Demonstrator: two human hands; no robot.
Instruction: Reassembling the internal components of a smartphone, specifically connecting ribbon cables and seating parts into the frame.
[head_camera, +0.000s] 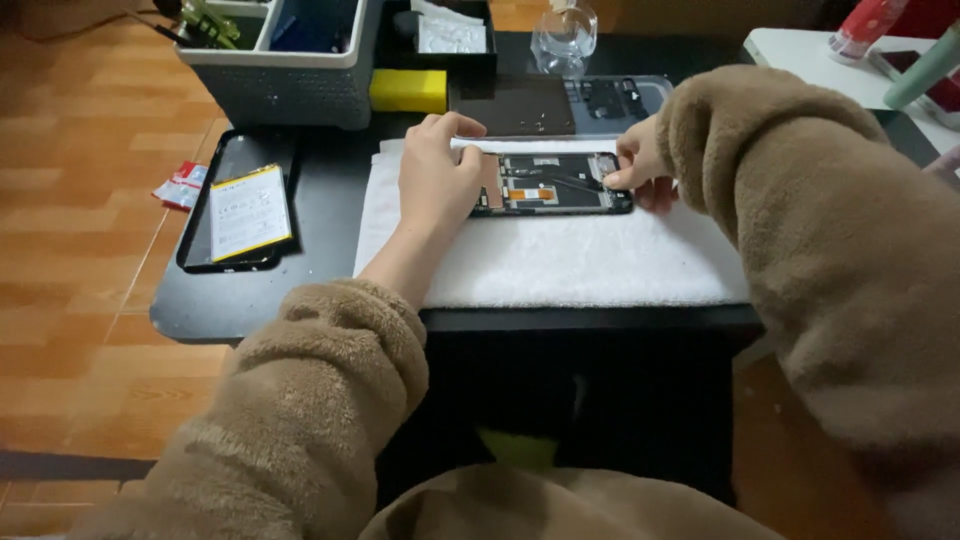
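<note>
1. Phone (555, 185), opened up, lies on a white towel (560, 260) on the black table (330, 210).
2. Left hand (435, 180) presses its end; right hand (640, 165) pinches tweezers (572, 181) tight.
3. Orange wood-look floor (80, 200) all around.

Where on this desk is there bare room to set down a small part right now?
The white towel is bare in front of the opened phone, toward the desk's near edge. A bare black strip runs between the towel and the battery on its dark panel. The back is crowded: grey organiser bin, yellow sponge, back cover.
</note>
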